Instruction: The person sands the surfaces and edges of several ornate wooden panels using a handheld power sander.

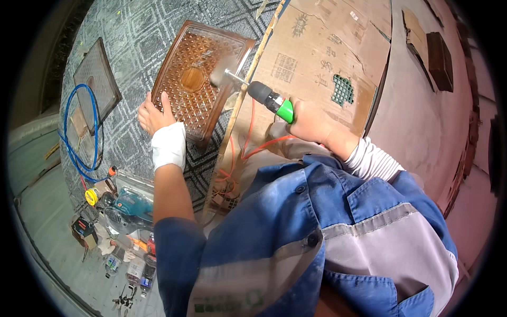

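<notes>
Right hand (311,122) closed firmly round green drill (285,110). Blurred tip (218,74) at right part of carved panel (203,95); contact unclear. Left hand (156,117) partly open, thumb on panel, fingers spread along left edge; cannot tell if they hook under. Panel lies on carpet (137,42), near its right edge, beside wood strip (264,42). Cardboard (317,47) beyond strip. Carpet stretches between panel and second panel (103,74), near left edge, blue hose (95,127) looped across it.

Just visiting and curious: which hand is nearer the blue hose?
Left. The left hand is right of the blue hose, touching the brown panel; the right hand, farther right, grips a drill.
</notes>
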`<control>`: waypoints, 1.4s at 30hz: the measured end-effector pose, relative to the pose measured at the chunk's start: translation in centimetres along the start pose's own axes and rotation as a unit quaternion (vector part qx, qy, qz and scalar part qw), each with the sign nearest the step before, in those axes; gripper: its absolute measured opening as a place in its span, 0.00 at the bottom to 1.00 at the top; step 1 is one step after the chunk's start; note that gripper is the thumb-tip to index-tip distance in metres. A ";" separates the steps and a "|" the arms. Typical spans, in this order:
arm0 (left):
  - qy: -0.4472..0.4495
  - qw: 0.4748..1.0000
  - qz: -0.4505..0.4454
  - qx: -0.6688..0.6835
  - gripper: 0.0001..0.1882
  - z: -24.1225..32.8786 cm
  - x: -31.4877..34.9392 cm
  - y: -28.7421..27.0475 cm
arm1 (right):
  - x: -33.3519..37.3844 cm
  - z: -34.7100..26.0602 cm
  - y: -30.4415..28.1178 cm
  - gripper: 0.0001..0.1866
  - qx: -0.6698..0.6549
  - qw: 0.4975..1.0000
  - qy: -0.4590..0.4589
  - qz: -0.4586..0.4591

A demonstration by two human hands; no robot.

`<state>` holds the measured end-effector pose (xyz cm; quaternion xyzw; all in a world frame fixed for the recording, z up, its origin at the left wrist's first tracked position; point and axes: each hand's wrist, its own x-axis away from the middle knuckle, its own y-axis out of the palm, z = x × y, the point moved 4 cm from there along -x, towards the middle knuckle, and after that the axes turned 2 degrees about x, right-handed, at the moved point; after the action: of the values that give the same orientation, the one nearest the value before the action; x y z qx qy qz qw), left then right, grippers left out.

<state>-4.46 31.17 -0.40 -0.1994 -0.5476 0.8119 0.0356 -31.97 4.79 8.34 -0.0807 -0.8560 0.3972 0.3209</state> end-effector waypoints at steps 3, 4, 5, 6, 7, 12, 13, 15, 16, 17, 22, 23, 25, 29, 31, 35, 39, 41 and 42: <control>-0.002 1.000 0.003 0.001 0.30 0.0 0.1 0.2 | 1.8 -1.3 2.7 0.21 0.030 0.997 -0.006 -0.073; 0.002 1.000 0.005 0.008 0.30 0.1 0.2 0.2 | 2.9 -1.9 3.8 0.21 0.041 0.992 -0.026 -0.118; 0.020 1.000 0.018 0.012 0.30 0.2 0.2 0.1 | 3.4 -2.7 4.9 0.21 0.042 0.989 -0.038 -0.138; 0.028 0.999 0.015 0.002 0.30 0.3 0.2 0.0 | 3.6 -3.2 5.1 0.21 0.052 0.991 -0.054 -0.113; 0.022 1.000 -0.003 -0.007 0.30 0.2 0.1 0.1 | 3.8 -3.7 5.7 0.20 0.053 0.984 -0.064 -0.157; 0.028 0.999 -0.011 -0.042 0.29 0.6 -0.3 0.1 | 3.8 -4.4 4.6 0.20 0.039 0.999 0.005 -0.034; 0.022 0.998 -0.027 -0.050 0.29 0.6 -0.4 0.2 | 4.1 -4.6 4.4 0.20 0.079 0.997 0.004 -0.025; 0.033 0.998 -0.028 -0.048 0.28 0.6 -0.7 0.0 | 5.1 -5.0 5.8 0.17 0.063 0.983 -0.006 -0.170; 0.032 0.997 -0.046 -0.053 0.28 0.5 -0.9 0.1 | 5.3 -5.4 5.9 0.17 0.061 0.982 -0.043 -0.173; 0.042 0.997 -0.044 -0.056 0.28 0.4 -1.0 0.0 | 5.6 -5.7 5.7 0.17 0.064 0.991 -0.041 -0.114; 0.035 0.998 -0.026 -0.036 0.29 0.2 -1.1 0.2 | 6.3 -5.3 5.8 0.16 0.048 0.990 0.042 -0.124; 0.039 0.999 -0.015 -0.027 0.29 0.3 -1.0 0.2 | 6.2 -5.2 5.4 0.16 0.067 0.993 0.045 -0.089; 0.040 0.999 -0.004 -0.014 0.29 0.2 -0.9 0.3 | 6.2 -5.6 6.0 0.16 0.102 0.982 -0.030 -0.155; 0.035 0.999 -0.011 -0.020 0.29 0.1 -0.8 0.4 | 5.7 -4.6 5.6 0.16 0.041 0.994 0.013 -0.099; 0.034 0.999 -0.011 -0.020 0.28 0.1 -0.8 0.4 | 5.5 -4.4 5.6 0.16 0.035 0.995 0.026 -0.089; 0.038 0.999 0.000 -0.014 0.29 0.1 -0.8 0.3 | 6.0 -5.8 6.4 0.20 0.076 0.986 -0.059 -0.138; 0.046 0.999 -0.001 -0.019 0.29 0.1 -0.9 0.4 | 6.6 -6.2 7.2 0.20 0.036 0.981 -0.054 -0.185; 0.044 0.999 -0.014 -0.017 0.29 0.0 -1.0 0.4 | 6.6 -5.3 7.3 0.20 0.028 0.980 -0.042 -0.191; 0.043 0.999 -0.014 -0.016 0.29 0.0 -0.9 0.4 | 6.5 -4.8 7.0 0.20 0.009 0.985 -0.051 -0.162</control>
<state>-3.53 30.77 -0.51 -0.2267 -0.5610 0.7934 0.0669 -34.88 15.10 8.65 0.0824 -0.8693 0.3509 0.3381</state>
